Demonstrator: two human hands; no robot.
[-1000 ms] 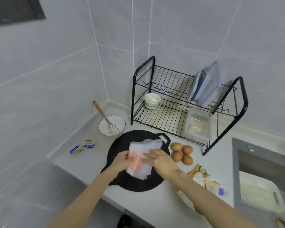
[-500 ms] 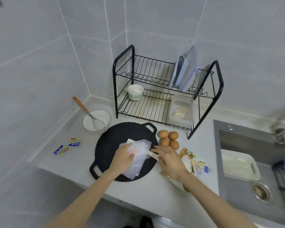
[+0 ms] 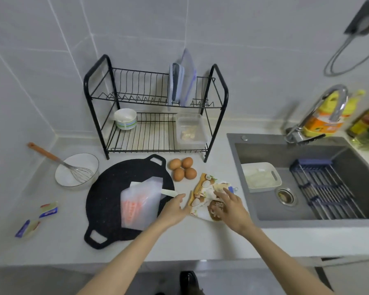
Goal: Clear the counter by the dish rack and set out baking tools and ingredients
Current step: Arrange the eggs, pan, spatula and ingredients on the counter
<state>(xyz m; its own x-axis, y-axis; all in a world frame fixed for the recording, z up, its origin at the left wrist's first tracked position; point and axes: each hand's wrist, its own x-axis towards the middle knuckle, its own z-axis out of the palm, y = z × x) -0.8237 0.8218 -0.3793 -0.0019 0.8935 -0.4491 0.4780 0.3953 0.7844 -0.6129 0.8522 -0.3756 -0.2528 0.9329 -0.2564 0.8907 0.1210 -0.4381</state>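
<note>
A round black griddle pan (image 3: pixel 111 188) lies on the grey counter (image 3: pixel 179 241) in front of the black dish rack (image 3: pixel 156 107). On the pan rests a stack of translucent plastic bags (image 3: pixel 140 204) with orange print. My left hand (image 3: pixel 175 207) hovers open at the pan's right edge, next to the bags. My right hand (image 3: pixel 229 206) lies with spread fingers on a printed ingredient packet (image 3: pixel 205 188) showing coconut pictures. Several brown eggs (image 3: pixel 182 168) sit between pan and rack. A white bowl with a whisk (image 3: pixel 77 172) stands at the left.
Small butter packets (image 3: pixel 48 210) lie at the counter's left. The rack holds a small bowl (image 3: pixel 125 119), a clear container (image 3: pixel 191 130) and upright lids. The sink (image 3: pixel 307 182) on the right holds a white tray and a blue rack; bottles stand behind the tap.
Both hands left the plastic bags on the pan and moved right. My right hand now rests on the coconut packet. The view panned right toward the sink.
</note>
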